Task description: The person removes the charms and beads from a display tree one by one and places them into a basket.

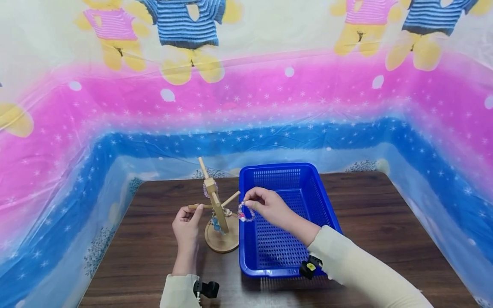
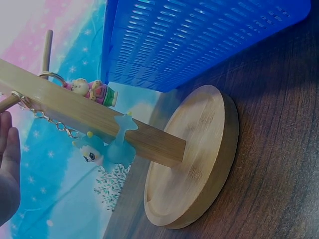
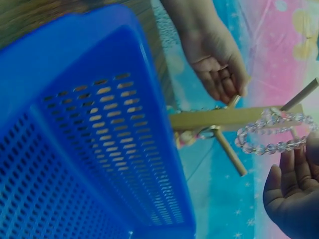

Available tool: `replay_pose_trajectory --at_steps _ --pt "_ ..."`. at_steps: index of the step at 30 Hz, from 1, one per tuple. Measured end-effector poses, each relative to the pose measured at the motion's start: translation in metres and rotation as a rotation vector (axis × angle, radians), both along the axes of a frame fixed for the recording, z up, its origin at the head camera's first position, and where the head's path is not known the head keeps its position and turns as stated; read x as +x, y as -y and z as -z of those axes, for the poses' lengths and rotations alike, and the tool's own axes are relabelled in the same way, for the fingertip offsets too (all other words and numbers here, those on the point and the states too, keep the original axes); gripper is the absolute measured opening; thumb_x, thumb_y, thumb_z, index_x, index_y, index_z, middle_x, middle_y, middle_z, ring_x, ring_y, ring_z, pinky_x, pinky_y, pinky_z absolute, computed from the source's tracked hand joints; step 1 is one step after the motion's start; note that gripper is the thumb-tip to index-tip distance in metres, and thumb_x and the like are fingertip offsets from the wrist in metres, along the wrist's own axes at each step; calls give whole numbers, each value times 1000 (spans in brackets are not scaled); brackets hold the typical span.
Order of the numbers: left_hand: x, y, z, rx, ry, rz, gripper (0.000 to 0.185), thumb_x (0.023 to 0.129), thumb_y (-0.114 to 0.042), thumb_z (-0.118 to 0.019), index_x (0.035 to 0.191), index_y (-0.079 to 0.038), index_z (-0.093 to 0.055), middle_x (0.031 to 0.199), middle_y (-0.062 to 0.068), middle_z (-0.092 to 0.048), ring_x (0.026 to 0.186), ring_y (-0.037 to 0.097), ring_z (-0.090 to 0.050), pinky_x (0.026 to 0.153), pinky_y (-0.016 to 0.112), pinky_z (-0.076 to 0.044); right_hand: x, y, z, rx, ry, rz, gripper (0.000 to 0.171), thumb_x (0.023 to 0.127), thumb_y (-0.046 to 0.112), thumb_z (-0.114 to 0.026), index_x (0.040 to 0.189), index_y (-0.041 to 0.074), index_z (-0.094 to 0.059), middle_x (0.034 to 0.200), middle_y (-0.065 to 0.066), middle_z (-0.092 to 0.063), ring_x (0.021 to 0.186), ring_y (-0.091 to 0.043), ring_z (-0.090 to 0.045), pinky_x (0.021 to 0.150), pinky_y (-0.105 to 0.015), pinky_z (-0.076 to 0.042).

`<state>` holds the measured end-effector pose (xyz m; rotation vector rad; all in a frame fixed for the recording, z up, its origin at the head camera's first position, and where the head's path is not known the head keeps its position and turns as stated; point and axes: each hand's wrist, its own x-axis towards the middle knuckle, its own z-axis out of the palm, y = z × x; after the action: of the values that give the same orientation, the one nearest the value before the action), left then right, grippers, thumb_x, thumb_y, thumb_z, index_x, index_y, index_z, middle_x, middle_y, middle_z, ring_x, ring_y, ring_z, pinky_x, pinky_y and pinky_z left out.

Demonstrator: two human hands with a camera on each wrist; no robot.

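A wooden stand with pegs and a round base stands left of a blue basket. My left hand pinches the end of its left peg between thumb and fingers. My right hand holds a clear and pink beaded bracelet by its upper edge, over the basket's left rim and apart from the stand's right peg. From the stand hang a teal animal keychain and a keychain with small figures. Another beaded loop hangs near the stand's top.
The basket's perforated wall rises close to the stand's right side, under my right forearm. A dark wood table carries both. Behind it hangs a printed pink and blue cloth.
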<state>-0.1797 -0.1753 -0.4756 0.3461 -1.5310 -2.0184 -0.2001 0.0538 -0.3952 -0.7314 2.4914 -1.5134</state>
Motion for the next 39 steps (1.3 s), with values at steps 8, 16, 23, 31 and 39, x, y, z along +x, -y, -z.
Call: replay_pose_trajectory --at_steps 8,16,23,31,39 --pt "0 -1 0 0 -17 2 31 88 9 -69 75 -19 -65 71 -17 -67 68 -4 -62 66 8 -54 -16 -10 8 116 33 42 9 103 8 -60 104 4 -68 104 -12 -71 86 -14 -58 78 -28 -53" --pt "2 1 -1 -23 35 14 28 89 4 -72 74 -17 -61 71 -16 -66 68 -3 -62 64 12 -52 -41 -21 20 209 6 18 9 103 9 -60 104 4 -68 106 -12 -71 85 -14 -60 78 -30 -54" --pt "2 2 -1 -26 35 7 29 89 4 -72 73 -17 -60 70 -16 -66 67 -3 -61 62 11 -51 -53 -23 28 258 50 11 12 104 11 -59 106 4 -68 104 -12 -70 84 -15 -56 75 -28 -50" --pt "1 3 0 -18 33 3 30 88 4 -72 72 -18 -60 69 -16 -65 66 -3 -59 61 11 -50 -64 -24 46 301 79 -17 13 103 10 -59 106 1 -69 100 -12 -70 82 -15 -55 72 -25 -46" --pt "0 3 1 15 0 13 30 87 8 -70 74 -18 -64 70 -16 -67 67 -4 -62 66 8 -53 -72 -25 65 332 109 -58 14 103 10 -60 107 2 -69 101 -12 -72 86 -19 -62 74 -28 -51"
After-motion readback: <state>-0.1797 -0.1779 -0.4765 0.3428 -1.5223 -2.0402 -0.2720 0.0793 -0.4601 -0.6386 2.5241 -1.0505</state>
